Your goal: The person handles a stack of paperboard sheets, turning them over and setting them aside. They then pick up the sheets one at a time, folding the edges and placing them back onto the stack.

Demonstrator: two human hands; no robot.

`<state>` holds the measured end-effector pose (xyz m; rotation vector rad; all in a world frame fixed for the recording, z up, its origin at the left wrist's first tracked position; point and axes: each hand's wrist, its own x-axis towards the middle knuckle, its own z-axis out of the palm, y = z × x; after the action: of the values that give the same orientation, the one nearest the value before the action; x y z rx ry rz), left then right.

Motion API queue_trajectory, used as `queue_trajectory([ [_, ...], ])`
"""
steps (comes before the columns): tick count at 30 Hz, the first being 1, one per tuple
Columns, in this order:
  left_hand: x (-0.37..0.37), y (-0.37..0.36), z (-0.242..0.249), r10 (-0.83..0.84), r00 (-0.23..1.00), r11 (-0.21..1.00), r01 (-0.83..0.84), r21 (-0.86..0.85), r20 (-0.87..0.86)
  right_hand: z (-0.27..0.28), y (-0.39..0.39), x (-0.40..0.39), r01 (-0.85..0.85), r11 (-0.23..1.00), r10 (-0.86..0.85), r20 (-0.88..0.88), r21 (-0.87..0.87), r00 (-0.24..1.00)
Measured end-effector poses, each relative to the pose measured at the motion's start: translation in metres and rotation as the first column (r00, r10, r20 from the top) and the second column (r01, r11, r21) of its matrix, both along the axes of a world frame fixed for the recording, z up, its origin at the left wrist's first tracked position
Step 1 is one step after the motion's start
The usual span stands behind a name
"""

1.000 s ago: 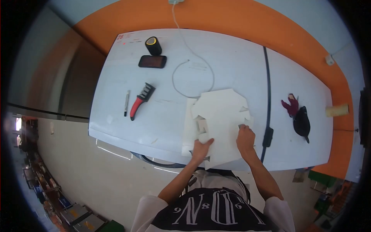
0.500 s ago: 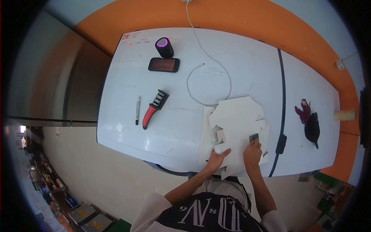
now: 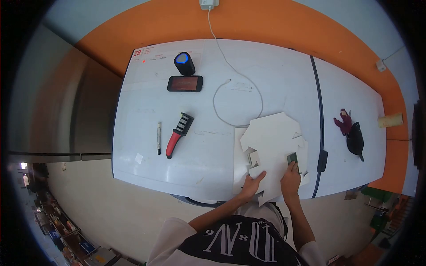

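Note:
A cut-out sheet of white cardboard [image 3: 270, 133] with notched edges lies at the front of the white table, on top of other pale sheets. My left hand [image 3: 254, 182] holds its near left edge, the thumb on top and the other fingers partly hidden. On the sheet's right part, my right hand [image 3: 290, 177] grips a small flat dark green rectangular piece [image 3: 291, 158] by its near end, the fingers closed on it. What this piece is, I cannot make out.
Left of the sheet lie a red-handled knife sharpener [image 3: 179, 135] and a marker [image 3: 159, 138]. Farther back are a phone [image 3: 185, 84], a lit speaker [image 3: 184, 64] and a white cable [image 3: 262, 99]. A black cable [image 3: 317, 97] crosses the right side, beyond which lies a black pouch [image 3: 355, 139].
My view has tilted up slightly. The green piece now shows more of its face beyond my right fingers. My left hand keeps its hold. The speaker's light went from purple to blue.

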<state>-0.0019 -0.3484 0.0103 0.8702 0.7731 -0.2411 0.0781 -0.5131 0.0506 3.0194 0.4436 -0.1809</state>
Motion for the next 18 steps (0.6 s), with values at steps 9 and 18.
queue_trajectory([
  [9,-0.001,-0.006,-0.005,-0.048,0.999,0.971,0.049,0.234,-0.01,-0.035,0.007,-0.007,0.006,0.967,-0.001,0.018,-0.255,1.0],
  [18,0.002,0.005,0.022,-0.067,0.996,0.979,0.055,0.198,0.051,-0.019,0.005,0.0,-0.017,0.987,0.018,0.008,-0.162,1.0],
])
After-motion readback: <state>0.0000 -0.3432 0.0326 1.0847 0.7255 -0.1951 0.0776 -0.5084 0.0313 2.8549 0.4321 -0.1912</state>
